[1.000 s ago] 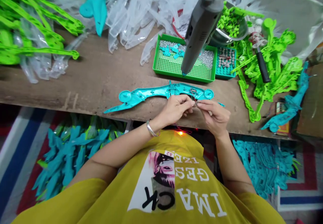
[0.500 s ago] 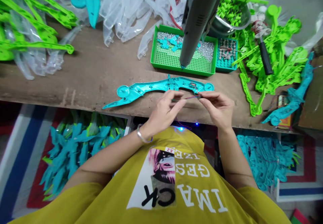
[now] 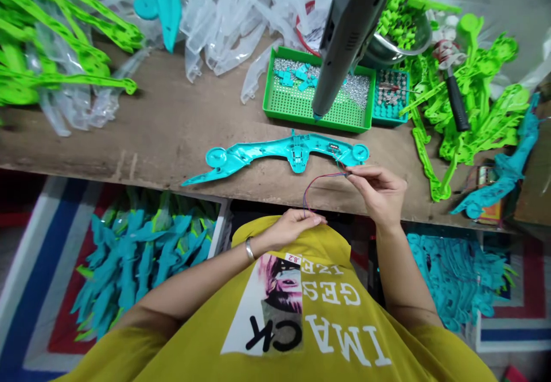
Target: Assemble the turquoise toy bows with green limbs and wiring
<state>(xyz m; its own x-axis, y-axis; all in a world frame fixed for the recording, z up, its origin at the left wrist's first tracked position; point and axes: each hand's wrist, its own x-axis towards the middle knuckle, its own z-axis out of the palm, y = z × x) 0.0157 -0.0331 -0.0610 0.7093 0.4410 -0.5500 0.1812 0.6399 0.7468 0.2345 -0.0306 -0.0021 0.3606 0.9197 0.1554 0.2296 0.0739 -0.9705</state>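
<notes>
A long turquoise plastic shell (image 3: 258, 148) lies open side up near the table's front edge, with a small metal part inside its right half. My right hand (image 3: 381, 190) pinches thin red and blue wires (image 3: 321, 176) just below the shell's right end. The wires curve down to my left hand (image 3: 295, 224), whose fingers are closed around their lower end in front of the table edge, close to the yellow shirt. What else the left fingers hold is hidden.
A grey electric screwdriver (image 3: 350, 32) hangs over a green tray (image 3: 318, 119) of screws. Green parts (image 3: 462, 106) and a black-handled tool (image 3: 456, 101) lie right; clear pieces (image 3: 232, 38) and green parts (image 3: 64, 78) lie left. Boxes of turquoise parts (image 3: 138, 256) stand below.
My left hand has moved down from the shell toward the shirt, uncovering the shell's middle and stretching the wires into a curve. The blue lights near the shirt no longer show.
</notes>
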